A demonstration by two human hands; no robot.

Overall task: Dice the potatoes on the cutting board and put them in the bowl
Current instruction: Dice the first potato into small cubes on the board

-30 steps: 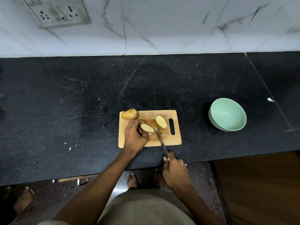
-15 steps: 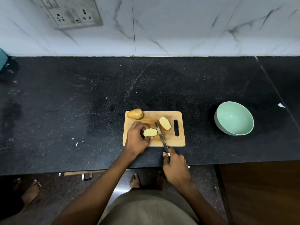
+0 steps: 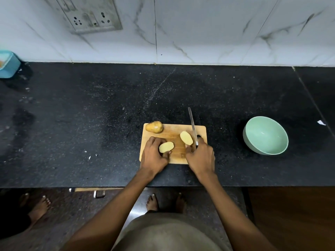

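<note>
A wooden cutting board (image 3: 172, 130) lies near the front edge of the black counter. A whole potato (image 3: 154, 127) sits on its far left corner. Two potato halves lie cut side up: my left hand (image 3: 153, 154) pinches the left half (image 3: 166, 147), and the right half (image 3: 186, 138) lies just beyond the fingers of my right hand (image 3: 200, 157). My right hand grips a knife (image 3: 192, 124) whose blade points away from me, past the board's far edge. The mint green bowl (image 3: 266, 135) stands empty to the right of the board.
A blue container (image 3: 8, 63) sits at the far left by the marble wall. A wall socket plate (image 3: 90, 17) is above the counter. Another person's bare foot (image 3: 39, 208) stands on the floor at the lower left. A white scrap (image 3: 321, 122) lies right of the bowl.
My right hand has moved forward onto the board's right side, swinging the knife so its blade points away beyond the board. My left hand stays on the left potato half.
</note>
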